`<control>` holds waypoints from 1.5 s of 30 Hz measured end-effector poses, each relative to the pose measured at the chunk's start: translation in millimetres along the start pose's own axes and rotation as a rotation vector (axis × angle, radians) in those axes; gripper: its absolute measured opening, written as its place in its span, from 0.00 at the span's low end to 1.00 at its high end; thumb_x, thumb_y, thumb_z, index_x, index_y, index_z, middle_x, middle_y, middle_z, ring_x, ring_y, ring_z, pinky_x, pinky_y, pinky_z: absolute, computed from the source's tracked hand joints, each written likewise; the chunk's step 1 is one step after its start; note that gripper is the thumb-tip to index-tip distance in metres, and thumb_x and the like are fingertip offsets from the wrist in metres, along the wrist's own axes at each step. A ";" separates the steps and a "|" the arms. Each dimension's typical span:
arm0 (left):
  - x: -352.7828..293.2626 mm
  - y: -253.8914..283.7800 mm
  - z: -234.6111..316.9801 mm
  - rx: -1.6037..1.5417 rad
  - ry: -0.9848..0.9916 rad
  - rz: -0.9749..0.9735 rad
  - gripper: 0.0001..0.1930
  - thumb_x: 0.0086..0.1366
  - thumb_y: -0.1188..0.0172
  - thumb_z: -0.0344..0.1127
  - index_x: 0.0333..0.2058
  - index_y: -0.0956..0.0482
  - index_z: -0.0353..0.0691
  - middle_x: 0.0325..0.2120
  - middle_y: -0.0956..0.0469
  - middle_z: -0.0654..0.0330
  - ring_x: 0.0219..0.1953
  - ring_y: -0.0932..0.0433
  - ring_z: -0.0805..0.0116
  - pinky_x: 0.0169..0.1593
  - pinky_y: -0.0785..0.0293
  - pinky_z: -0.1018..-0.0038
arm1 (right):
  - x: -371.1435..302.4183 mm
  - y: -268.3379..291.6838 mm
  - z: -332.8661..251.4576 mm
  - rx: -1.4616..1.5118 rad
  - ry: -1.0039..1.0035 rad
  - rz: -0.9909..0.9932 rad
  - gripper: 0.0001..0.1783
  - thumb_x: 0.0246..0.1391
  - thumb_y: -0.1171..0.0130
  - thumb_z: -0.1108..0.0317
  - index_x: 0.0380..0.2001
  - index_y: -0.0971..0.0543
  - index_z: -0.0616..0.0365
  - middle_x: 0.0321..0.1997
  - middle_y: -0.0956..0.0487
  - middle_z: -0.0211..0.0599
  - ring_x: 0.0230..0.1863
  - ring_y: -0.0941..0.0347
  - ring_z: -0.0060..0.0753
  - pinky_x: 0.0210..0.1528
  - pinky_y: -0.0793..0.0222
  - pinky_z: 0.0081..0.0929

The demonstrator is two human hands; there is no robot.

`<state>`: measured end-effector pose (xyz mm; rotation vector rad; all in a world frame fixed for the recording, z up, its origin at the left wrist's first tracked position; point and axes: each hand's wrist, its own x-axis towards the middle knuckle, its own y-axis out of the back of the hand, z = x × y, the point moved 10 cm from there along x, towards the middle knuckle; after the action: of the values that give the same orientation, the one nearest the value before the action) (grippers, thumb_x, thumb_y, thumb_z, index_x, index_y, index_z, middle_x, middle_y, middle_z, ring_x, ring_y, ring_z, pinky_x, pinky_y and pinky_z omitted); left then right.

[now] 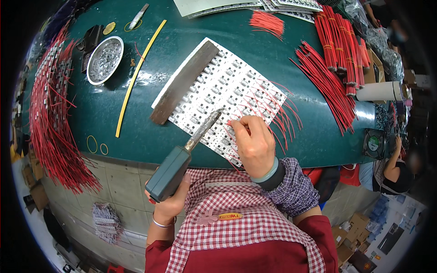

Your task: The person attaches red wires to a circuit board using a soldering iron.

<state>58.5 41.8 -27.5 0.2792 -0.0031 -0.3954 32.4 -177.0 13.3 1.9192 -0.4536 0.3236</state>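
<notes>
My left hand (pixel 175 198) is closed around the handle of a dark green soldering gun (pixel 169 175). Its long, crusted metal tip points up and right over a white panel of small circuit boards (pixel 230 79), which lies slanted on the table. Just right of the tip, my right hand (pixel 256 145) pinches a thin red wire (pixel 229 123) by its end, close above the panel. Rows of small metal parts cover the panel. Several red wires (pixel 278 111) fan out from its right side. A dark flat bar (pixel 185 84) rests along the panel's left edge.
Bundled red wires (pixel 337 43) and loose ones (pixel 325 86) lie on the green table (pixel 182 29) at right. A metal bowl (pixel 93 82) and a yellow strip (pixel 136 84) are at left. Wired boards (pixel 50 118) hang over the left edge. Another person (pixel 396 170) sits at far right.
</notes>
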 end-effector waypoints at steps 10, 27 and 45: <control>-2.0 10.5 4.8 0.048 -0.085 0.165 0.10 0.51 0.31 0.23 0.34 0.17 0.29 0.27 0.17 0.54 0.26 0.18 0.68 0.31 0.23 0.75 | -1.0 6.4 1.9 0.048 0.026 0.021 0.15 0.39 0.39 0.80 0.36 0.21 0.64 0.34 0.28 0.39 0.34 0.29 0.38 0.34 0.31 0.34; -15.0 14.6 -2.4 0.058 0.028 0.119 0.13 0.49 0.32 0.22 0.36 0.18 0.27 0.31 0.17 0.50 0.31 0.16 0.62 0.36 0.22 0.73 | -6.5 3.4 -16.2 0.165 0.023 -0.034 0.16 0.40 0.38 0.83 0.37 0.19 0.65 0.32 0.27 0.38 0.32 0.29 0.37 0.30 0.30 0.30; -21.9 16.9 -0.1 0.086 0.005 0.052 0.11 0.48 0.35 0.20 0.33 0.18 0.29 0.30 0.20 0.52 0.27 0.19 0.64 0.31 0.24 0.75 | -6.8 -3.3 -10.4 0.231 0.037 -0.056 0.16 0.38 0.42 0.85 0.34 0.19 0.64 0.31 0.27 0.39 0.33 0.28 0.40 0.32 0.28 0.32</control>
<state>44.7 65.1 -22.0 0.3648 -0.0223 -0.3437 27.7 -165.1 11.6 2.1425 -0.3488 0.3883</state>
